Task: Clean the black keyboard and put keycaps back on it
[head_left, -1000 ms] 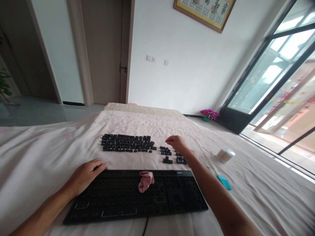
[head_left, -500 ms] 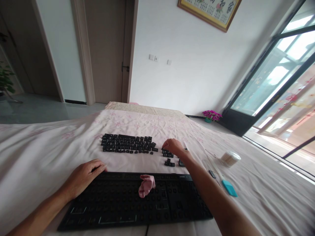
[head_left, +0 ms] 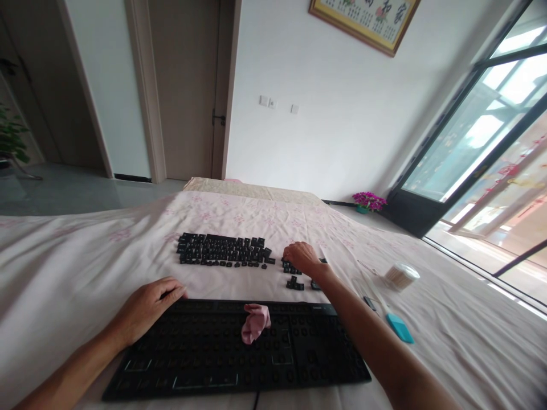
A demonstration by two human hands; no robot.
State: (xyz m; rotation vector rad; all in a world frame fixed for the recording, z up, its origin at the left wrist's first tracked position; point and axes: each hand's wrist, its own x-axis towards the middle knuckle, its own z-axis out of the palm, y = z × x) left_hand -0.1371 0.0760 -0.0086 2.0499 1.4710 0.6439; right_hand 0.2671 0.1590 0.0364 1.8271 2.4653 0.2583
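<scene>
A black keyboard with its keycaps off lies on the bed in front of me. My left hand is curled at its upper left edge, thumb and fingers closed against that edge. On the keyboard lies a crumpled pink cloth. Beyond it, loose black keycaps sit in close rows. My right hand reaches over a smaller keycap group to the right, fingers bent down at the keycaps. Its fingertips are closed, and what they hold is hidden.
To the right, a clear round tub of cotton swabs stands on the floral sheet. Near it lie a small dark item and a turquoise brush. A cable leaves the keyboard's front edge.
My right hand has shifted slightly over the small keycap group, with its fingers turned lower. My left hand stays at the keyboard's edge.
</scene>
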